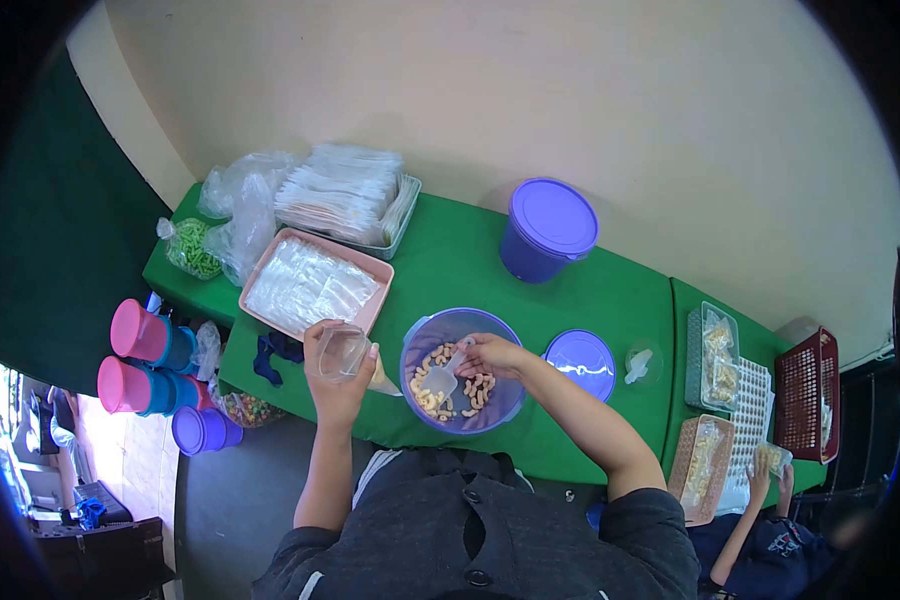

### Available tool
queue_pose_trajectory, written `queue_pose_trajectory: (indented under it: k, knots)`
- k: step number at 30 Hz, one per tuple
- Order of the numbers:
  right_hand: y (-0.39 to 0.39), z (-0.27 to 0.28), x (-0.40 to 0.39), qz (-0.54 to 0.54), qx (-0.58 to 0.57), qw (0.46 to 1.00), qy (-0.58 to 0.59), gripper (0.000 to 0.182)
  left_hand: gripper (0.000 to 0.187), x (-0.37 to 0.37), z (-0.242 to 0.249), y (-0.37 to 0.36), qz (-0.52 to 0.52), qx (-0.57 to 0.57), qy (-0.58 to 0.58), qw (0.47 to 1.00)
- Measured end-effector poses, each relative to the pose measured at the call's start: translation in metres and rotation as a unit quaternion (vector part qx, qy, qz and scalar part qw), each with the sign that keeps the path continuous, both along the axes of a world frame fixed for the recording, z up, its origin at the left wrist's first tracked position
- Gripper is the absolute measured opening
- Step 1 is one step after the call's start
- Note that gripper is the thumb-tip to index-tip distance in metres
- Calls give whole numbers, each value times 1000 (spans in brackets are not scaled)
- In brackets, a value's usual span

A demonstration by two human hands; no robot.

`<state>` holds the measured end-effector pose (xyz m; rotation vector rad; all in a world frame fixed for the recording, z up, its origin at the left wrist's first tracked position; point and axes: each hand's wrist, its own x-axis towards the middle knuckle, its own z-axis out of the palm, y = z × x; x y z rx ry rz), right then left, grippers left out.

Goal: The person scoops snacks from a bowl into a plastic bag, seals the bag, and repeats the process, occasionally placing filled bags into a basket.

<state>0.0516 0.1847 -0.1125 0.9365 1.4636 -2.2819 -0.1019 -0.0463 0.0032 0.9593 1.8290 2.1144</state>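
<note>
My left hand is closed around a clear plastic cup, held left of the purple bucket. A pale, pointed thing, perhaps a small bag, sticks out from behind that hand toward the rim; I cannot make it out fully. Over the bucket's right side, my right hand grips the handle of a translucent scoop. Its bowl is down inside, among loose cashews that lie across the bottom.
A pink tray of clear bags and a stack of white packets stand left. A lidded purple bucket, a purple lid and a clear container lie right. A co-worker's hands hold a packet at far right.
</note>
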Motion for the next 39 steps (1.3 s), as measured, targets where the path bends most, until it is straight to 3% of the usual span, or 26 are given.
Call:
queue_pose_trajectory:
  k: [9,13,18,20,25,29,30,31,32,35,36,37,38,39]
  knots:
    - [2,57,38,-189,-33,978,80,27,51,2,3,6,1,-17,5,1000]
    - [4,105,63,-278,-45,945,167,25,53,11,14,12,-31,-91,30,995]
    - [-12,179,82,-350,86,892,273,26,66,35,25,31,-120,-207,93,967]
    - [-21,197,86,-343,118,890,276,25,72,45,24,40,-114,-227,248,935]
    - [-66,223,85,-319,281,862,277,20,77,64,28,56,-139,-210,266,931]
    - [-83,231,94,-265,396,816,328,18,78,64,30,57,-125,-190,289,930]
    - [-83,232,95,-282,435,783,344,18,78,63,30,56,-125,-191,289,930]
    - [-84,232,95,-297,473,748,359,17,77,62,31,55,-129,-172,215,953]
    - [-82,232,94,-296,472,749,359,17,76,60,31,54,-132,-153,138,970]
    - [-66,222,81,-330,452,764,320,18,75,40,18,51,-104,-68,66,990]
    - [-59,208,72,-290,450,802,266,18,77,27,5,47,-147,14,-71,987]
    - [-52,192,63,-249,446,834,210,19,77,16,1,42,-144,14,-71,987]
    - [-45,172,54,-199,437,860,174,19,78,7,-1,38,-228,130,-212,941]
    - [-38,146,44,-147,426,882,137,20,79,0,-3,34,-302,242,-344,856]
